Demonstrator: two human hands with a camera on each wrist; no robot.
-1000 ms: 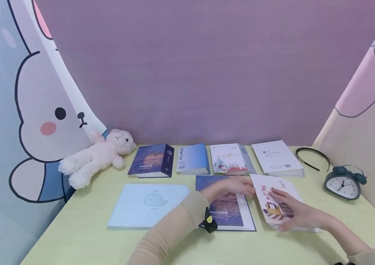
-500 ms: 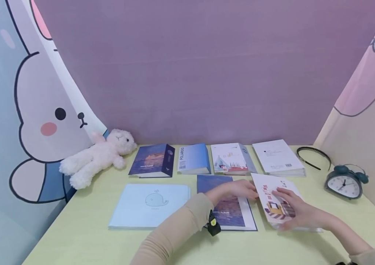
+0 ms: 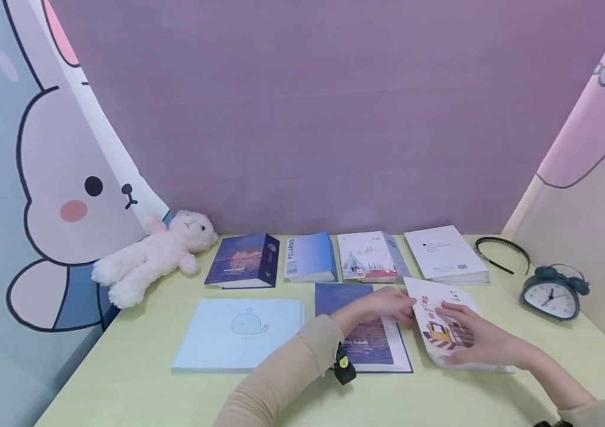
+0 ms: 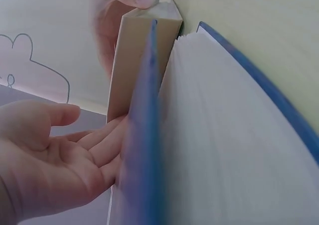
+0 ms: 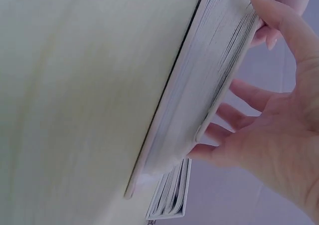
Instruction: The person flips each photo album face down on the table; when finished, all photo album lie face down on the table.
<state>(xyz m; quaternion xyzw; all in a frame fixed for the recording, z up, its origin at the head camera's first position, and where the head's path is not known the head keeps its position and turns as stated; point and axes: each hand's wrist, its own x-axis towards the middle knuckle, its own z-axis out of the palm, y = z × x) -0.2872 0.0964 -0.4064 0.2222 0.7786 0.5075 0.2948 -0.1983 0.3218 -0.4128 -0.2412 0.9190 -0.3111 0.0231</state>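
A white photo album (image 3: 433,305) with a cartoon room on its cover lies at the front right of the table. My right hand (image 3: 486,341) spreads over that cover from the right, its thumb at the near page edge. In the right wrist view the fingers (image 5: 249,95) touch the cover's edge. My left hand (image 3: 382,303) reaches across a dark blue photo album (image 3: 366,353), and its extended fingers touch the white album's left edge. In the left wrist view this left hand (image 4: 60,165) shows palm and stretched fingers, the tips partly hidden by the blue album.
Behind stand a sunset album (image 3: 235,258), a blue Polaroid album (image 3: 313,255), a tent-print album (image 3: 363,249) and a white album (image 3: 443,252). A whale album (image 3: 206,338) lies front left. Around the sides are a plush toy (image 3: 158,258), a headband (image 3: 500,243) and an alarm clock (image 3: 550,299).
My left hand has shifted slightly right along the white album's left edge. The right hand stays on the cover, and the album has barely moved.
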